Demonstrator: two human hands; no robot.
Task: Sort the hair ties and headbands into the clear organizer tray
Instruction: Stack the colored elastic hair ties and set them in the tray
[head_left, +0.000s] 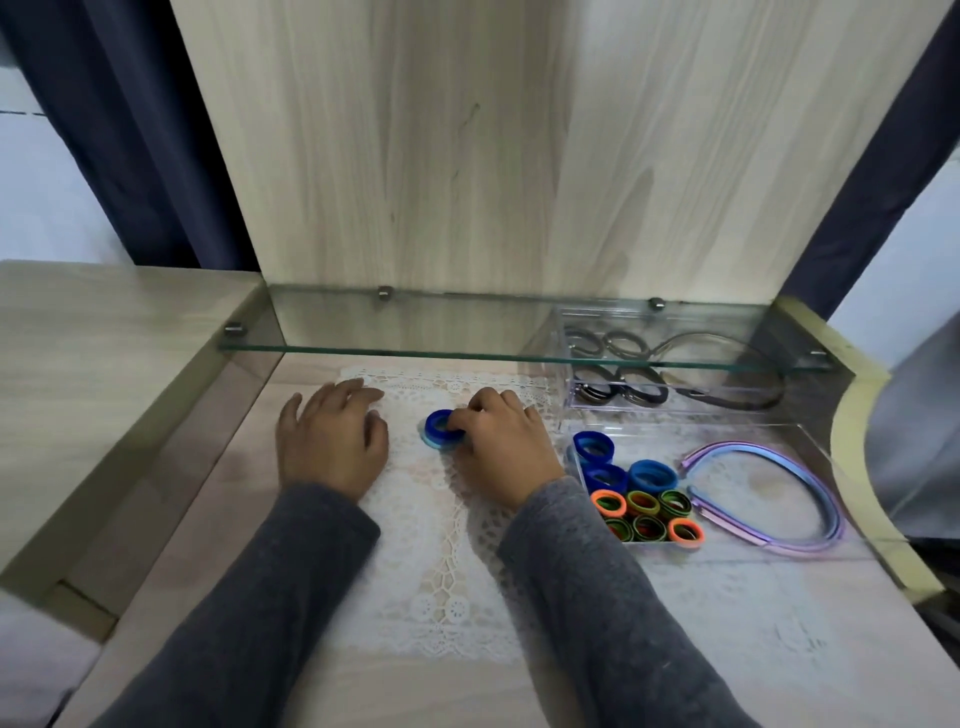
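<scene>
Blue hair ties (439, 429) — pinched under right hand (501, 441) fingertips.

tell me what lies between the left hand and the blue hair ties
In the head view, only a bare strip of white lace mat lies between the left hand and the blue hair ties.

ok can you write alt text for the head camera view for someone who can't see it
A person's right hand pinches stacked blue hair ties on a lace mat, the left hand resting flat beside it. To the right, a clear organizer tray holds more coloured ties and a pastel headband.
</scene>
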